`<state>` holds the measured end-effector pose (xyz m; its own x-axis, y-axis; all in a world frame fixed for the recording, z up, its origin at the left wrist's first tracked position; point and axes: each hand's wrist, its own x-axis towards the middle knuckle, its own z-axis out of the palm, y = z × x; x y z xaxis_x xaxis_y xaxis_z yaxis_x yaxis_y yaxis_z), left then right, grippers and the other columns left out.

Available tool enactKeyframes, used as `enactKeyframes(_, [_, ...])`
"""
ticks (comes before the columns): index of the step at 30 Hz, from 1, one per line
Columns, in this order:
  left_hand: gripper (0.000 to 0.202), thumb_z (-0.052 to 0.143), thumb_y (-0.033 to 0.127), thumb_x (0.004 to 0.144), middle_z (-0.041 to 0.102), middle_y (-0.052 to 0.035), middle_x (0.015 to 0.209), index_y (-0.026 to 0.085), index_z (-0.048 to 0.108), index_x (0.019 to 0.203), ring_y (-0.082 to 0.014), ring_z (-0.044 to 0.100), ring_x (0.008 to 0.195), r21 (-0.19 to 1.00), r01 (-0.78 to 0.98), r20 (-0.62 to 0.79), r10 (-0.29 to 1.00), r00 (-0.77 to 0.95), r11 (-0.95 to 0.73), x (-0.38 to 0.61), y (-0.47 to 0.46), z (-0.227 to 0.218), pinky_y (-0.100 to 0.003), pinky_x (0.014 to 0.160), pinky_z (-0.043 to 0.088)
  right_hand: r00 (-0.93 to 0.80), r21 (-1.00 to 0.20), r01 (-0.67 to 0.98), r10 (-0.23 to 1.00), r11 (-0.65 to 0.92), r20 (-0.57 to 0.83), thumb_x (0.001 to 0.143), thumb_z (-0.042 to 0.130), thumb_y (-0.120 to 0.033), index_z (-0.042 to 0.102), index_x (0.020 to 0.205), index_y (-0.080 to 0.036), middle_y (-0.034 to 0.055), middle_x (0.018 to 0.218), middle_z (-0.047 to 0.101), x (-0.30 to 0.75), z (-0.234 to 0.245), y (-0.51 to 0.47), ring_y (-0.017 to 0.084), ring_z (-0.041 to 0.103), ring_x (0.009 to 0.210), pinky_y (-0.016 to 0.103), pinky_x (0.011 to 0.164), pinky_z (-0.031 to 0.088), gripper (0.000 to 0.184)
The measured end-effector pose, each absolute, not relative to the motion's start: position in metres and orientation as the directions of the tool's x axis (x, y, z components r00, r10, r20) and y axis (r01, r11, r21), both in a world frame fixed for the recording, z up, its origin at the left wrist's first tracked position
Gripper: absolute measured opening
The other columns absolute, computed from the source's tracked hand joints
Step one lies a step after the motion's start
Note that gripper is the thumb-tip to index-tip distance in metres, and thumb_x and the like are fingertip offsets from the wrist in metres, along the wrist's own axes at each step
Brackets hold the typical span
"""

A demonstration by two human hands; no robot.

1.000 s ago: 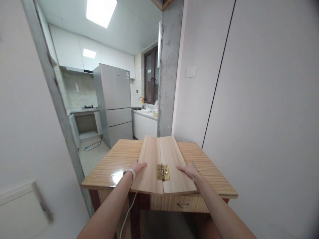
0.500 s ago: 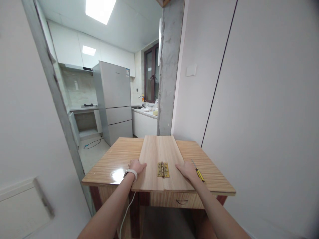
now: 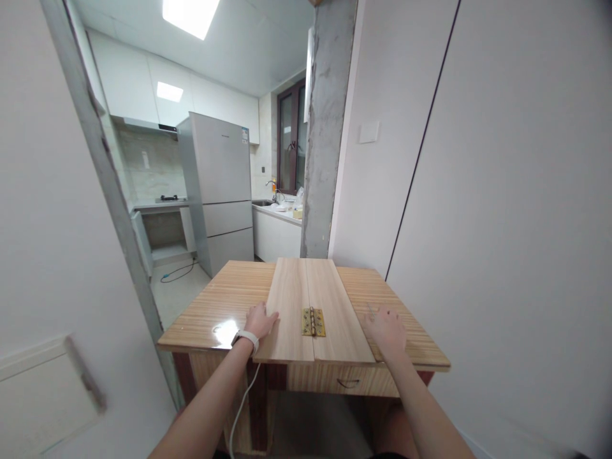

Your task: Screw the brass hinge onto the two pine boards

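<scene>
Two pale wooden boards, a left one [image 3: 287, 319] and a right one [image 3: 337, 319], lie side by side on the table. A brass hinge [image 3: 313, 322] lies across their seam near the front, with screw holes in its leaves. My left hand [image 3: 260, 320], a white-strapped watch [image 3: 248, 340] on its wrist, holds the left board's outer edge, thumb on top. My right hand [image 3: 388, 331] is right of the boards, its fingers curled over the screwdriver [image 3: 370, 308]. Only the shaft shows; the hand hides the yellow-and-black handle.
The striped wooden table [image 3: 215, 306] has a drawer [image 3: 344, 382] in front. A white cable [image 3: 243, 408] hangs below its front edge. White walls stand close on both sides. Beyond are a grey refrigerator [image 3: 224, 166] and a kitchen counter with a sink [image 3: 262, 203].
My right hand has left the right board and moved right, over the screwdriver, covering its handle. My left hand stays at the left board's edge. The boards' front ends now look more even.
</scene>
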<state>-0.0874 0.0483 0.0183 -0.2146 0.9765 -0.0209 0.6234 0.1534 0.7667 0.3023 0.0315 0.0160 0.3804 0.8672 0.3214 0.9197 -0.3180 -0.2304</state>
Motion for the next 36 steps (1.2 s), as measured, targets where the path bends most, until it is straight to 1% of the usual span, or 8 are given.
enactKeyframes(4, [0.056, 0.077, 0.033, 0.078, 0.066, -0.0184, 0.133, 0.014, 0.058, 0.128, -0.0308, 0.056, 0.132, 0.773, 0.632, 0.083, 0.978, -0.193, 0.059, -0.087, 0.044, 0.010, -0.031, 0.104, 0.042, 0.436, -0.189, 0.896, 0.877, -0.403, 0.199, 0.097, 0.051, -0.040, 0.067, 0.120, -0.005, 0.0303, 0.118, 0.066, 0.323, 0.006, 0.018, 0.041, 0.062, 0.118, 0.050, 0.095, 0.047, 0.045])
enactKeyframes(7, [0.064, 0.076, 0.031, 0.079, 0.060, -0.0207, 0.141, 0.011, 0.053, 0.136, -0.0312, 0.051, 0.138, 0.738, 0.674, 0.106, 0.979, -0.175, 0.041, -0.084, 0.040, 0.007, -0.033, 0.111, 0.036, 0.375, -0.173, 0.922, 0.913, -0.348, 0.163, 0.101, 0.044, -0.029, 0.069, 0.114, -0.004, 0.0292, 0.112, 0.069, 0.322, 0.003, 0.018, 0.036, 0.066, 0.113, 0.044, 0.095, 0.047, 0.038])
enactKeyframes(9, [0.068, 0.075, 0.031, 0.080, 0.057, -0.0215, 0.144, 0.010, 0.051, 0.139, -0.0318, 0.049, 0.139, 0.712, 0.701, 0.116, 0.981, -0.158, 0.029, -0.083, 0.037, 0.005, -0.035, 0.114, 0.033, 0.315, -0.181, 0.941, 0.933, -0.285, 0.173, 0.103, 0.039, -0.027, 0.069, 0.111, -0.004, 0.0283, 0.111, 0.069, 0.312, 0.003, 0.020, 0.034, 0.066, 0.112, 0.040, 0.095, 0.046, 0.038])
enactKeyframes(13, [0.073, 0.077, 0.030, 0.077, 0.058, -0.0183, 0.143, 0.013, 0.049, 0.142, -0.0307, 0.049, 0.138, 0.714, 0.700, 0.145, 0.978, -0.151, 0.003, -0.082, 0.035, 0.003, -0.035, 0.116, 0.032, 0.239, -0.323, 0.933, 0.946, -0.162, 0.217, 0.106, 0.034, -0.031, 0.065, 0.112, -0.009, 0.0230, 0.112, 0.070, 0.277, 0.004, 0.020, 0.029, 0.066, 0.110, 0.033, 0.094, 0.045, 0.039])
enactKeyframes(16, [0.072, 0.076, 0.028, 0.077, 0.058, -0.0181, 0.144, 0.014, 0.050, 0.142, -0.0308, 0.049, 0.139, 0.719, 0.694, 0.172, 0.976, -0.136, -0.030, -0.082, 0.033, 0.003, -0.036, 0.116, 0.031, 0.188, -0.414, 0.906, 0.961, -0.090, 0.202, 0.105, 0.038, -0.034, 0.063, 0.111, -0.012, 0.0209, 0.108, 0.071, 0.256, 0.003, 0.014, 0.029, 0.067, 0.106, 0.033, 0.089, 0.044, 0.033])
enactKeyframes(19, [0.070, 0.076, 0.026, 0.077, 0.058, -0.0173, 0.144, 0.015, 0.051, 0.141, -0.0304, 0.048, 0.139, 0.735, 0.677, 0.171, 0.976, -0.136, -0.034, -0.077, 0.031, 0.004, -0.035, 0.117, 0.030, 0.252, -0.443, 0.884, 0.951, -0.150, 0.181, 0.105, 0.039, -0.034, 0.061, 0.112, -0.012, 0.0222, 0.106, 0.072, 0.250, 0.002, 0.010, 0.030, 0.067, 0.104, 0.035, 0.088, 0.044, 0.032])
enactKeyframes(27, [0.063, 0.071, 0.026, 0.081, 0.059, -0.0178, 0.141, 0.013, 0.052, 0.139, -0.0305, 0.047, 0.139, 0.734, 0.674, 0.179, 0.980, -0.084, -0.076, -0.034, 0.026, 0.004, -0.036, 0.119, 0.027, 0.331, -0.341, 0.907, 0.919, -0.248, 0.213, 0.105, 0.035, -0.035, 0.060, 0.111, -0.013, 0.0217, 0.107, 0.072, 0.285, 0.004, 0.002, 0.031, 0.067, 0.106, 0.036, 0.088, 0.045, 0.034])
enactKeyframes(36, [0.062, 0.069, 0.024, 0.083, 0.055, -0.0181, 0.145, 0.014, 0.051, 0.141, -0.0309, 0.041, 0.144, 0.753, 0.638, 0.163, 0.985, 0.051, -0.158, 0.031, 0.018, 0.006, -0.038, 0.122, 0.022, 0.419, -0.358, 0.870, 0.890, -0.338, 0.178, 0.105, 0.030, -0.039, 0.061, 0.112, -0.015, 0.0205, 0.110, 0.072, 0.358, 0.002, -0.009, 0.030, 0.069, 0.107, 0.036, 0.086, 0.046, 0.040])
